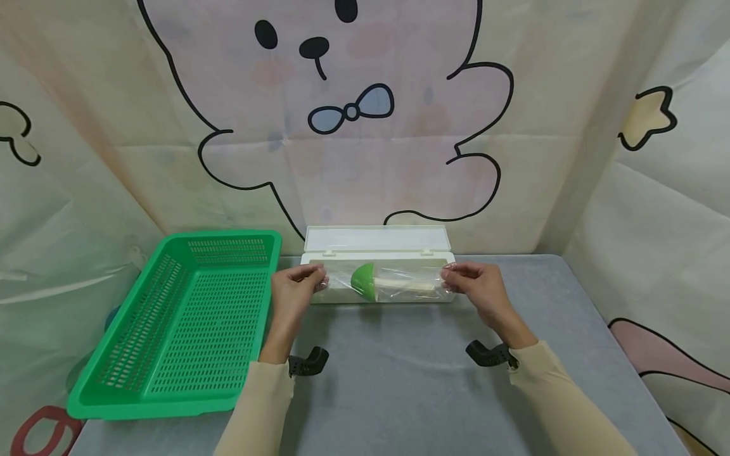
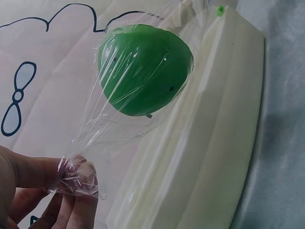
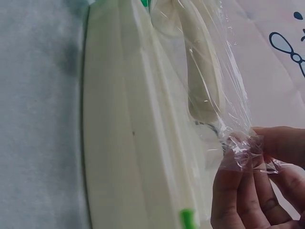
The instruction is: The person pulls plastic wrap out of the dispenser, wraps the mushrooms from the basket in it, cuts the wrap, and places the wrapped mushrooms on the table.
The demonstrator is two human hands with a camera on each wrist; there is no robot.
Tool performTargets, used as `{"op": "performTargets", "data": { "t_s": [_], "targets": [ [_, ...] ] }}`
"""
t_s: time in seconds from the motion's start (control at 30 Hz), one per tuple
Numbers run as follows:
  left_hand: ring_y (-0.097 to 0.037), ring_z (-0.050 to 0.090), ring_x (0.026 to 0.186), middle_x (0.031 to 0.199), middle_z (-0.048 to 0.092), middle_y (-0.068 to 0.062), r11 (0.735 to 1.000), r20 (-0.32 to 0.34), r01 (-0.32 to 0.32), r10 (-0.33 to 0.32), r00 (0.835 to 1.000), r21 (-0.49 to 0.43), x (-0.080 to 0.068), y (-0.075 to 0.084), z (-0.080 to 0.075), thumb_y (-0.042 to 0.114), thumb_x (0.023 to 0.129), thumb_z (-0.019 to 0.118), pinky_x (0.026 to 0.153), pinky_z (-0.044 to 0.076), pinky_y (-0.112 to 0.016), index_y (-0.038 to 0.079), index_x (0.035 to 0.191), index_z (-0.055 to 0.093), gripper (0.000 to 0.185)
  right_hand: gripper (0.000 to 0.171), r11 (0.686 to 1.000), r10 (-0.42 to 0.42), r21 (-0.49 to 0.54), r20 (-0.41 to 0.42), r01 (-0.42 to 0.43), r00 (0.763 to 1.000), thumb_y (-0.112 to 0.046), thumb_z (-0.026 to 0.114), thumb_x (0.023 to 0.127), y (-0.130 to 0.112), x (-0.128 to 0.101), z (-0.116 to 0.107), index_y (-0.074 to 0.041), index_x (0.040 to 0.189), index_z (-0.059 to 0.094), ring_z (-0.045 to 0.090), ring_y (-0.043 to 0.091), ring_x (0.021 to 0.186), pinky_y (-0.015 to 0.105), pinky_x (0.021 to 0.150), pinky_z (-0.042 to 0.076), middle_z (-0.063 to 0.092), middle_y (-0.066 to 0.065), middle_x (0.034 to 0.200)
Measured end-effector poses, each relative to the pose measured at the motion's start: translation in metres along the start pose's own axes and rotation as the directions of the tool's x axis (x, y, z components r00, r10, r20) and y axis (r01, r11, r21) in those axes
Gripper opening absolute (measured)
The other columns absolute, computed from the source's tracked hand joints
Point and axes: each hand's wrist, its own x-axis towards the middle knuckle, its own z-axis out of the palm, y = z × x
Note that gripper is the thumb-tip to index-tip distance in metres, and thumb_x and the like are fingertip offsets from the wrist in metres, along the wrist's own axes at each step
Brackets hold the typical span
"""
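A green ladle (image 1: 364, 281) with a cream handle (image 1: 406, 286) hangs wrapped in clear cling film (image 1: 381, 280), just in front of a white cling-film dispenser box (image 1: 377, 258) whose lid stands open. My left hand (image 1: 294, 286) pinches the film's left end (image 2: 76, 175); the green bowl (image 2: 143, 70) shows through the film above it. My right hand (image 1: 476, 285) pinches the film's right end (image 3: 245, 150), close to the tip of the handle (image 3: 202, 76). The box (image 2: 209, 143) (image 3: 128, 138) lies right behind the wrapped ladle.
A green perforated basket (image 1: 188, 323) stands on the left of the grey table (image 1: 399, 380). Printed cloth with a cartoon bear (image 1: 342, 114) hangs behind and at both sides. A green mark (image 3: 187, 218) shows on the box.
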Motion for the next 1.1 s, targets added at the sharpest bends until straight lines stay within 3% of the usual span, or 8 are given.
{"op": "performTargets", "data": {
  "t_s": [0.53, 0.83, 1.1],
  "targets": [
    [-0.014, 0.072, 0.072, 0.095, 0.072, -0.022, 0.995, 0.016, -0.086, 0.087, 0.996, -0.052, 0.000, 0.021, 0.002, -0.007, 0.091, 0.071, 0.073, 0.061, -0.033, -0.018, 0.107, 0.070, 0.020, 0.031, 0.997, -0.031, 0.077, -0.010, 0.032, 0.999, -0.003, 0.074, 0.093, -0.025, 0.003, -0.003, 0.020, 0.111, 0.063, 0.073, 0.011, 0.074, 0.026, 0.071, 0.060, 0.075, -0.003, 0.089],
    [-0.016, 0.073, 0.073, 0.095, 0.073, -0.020, 0.993, 0.019, -0.106, 0.107, 0.994, -0.061, -0.001, 0.028, 0.001, -0.006, 0.091, 0.072, 0.074, 0.062, -0.034, -0.013, 0.103, 0.074, 0.015, 0.035, 0.997, -0.023, 0.069, -0.010, 0.024, 1.000, -0.008, 0.076, 0.093, -0.035, 0.003, -0.004, 0.019, 0.112, 0.063, 0.073, 0.011, 0.076, 0.027, 0.073, 0.060, 0.075, -0.003, 0.089],
    [-0.014, 0.072, 0.071, 0.094, 0.074, -0.017, 0.994, 0.010, -0.087, 0.088, 0.996, -0.064, 0.000, 0.034, 0.001, -0.005, 0.091, 0.072, 0.073, 0.062, -0.033, -0.018, 0.108, 0.070, 0.022, 0.031, 0.995, -0.031, 0.094, -0.008, 0.031, 0.999, -0.008, 0.076, 0.092, -0.042, 0.005, -0.005, 0.016, 0.108, 0.065, 0.072, 0.011, 0.074, 0.026, 0.072, 0.060, 0.075, -0.001, 0.089]
  ]
}}
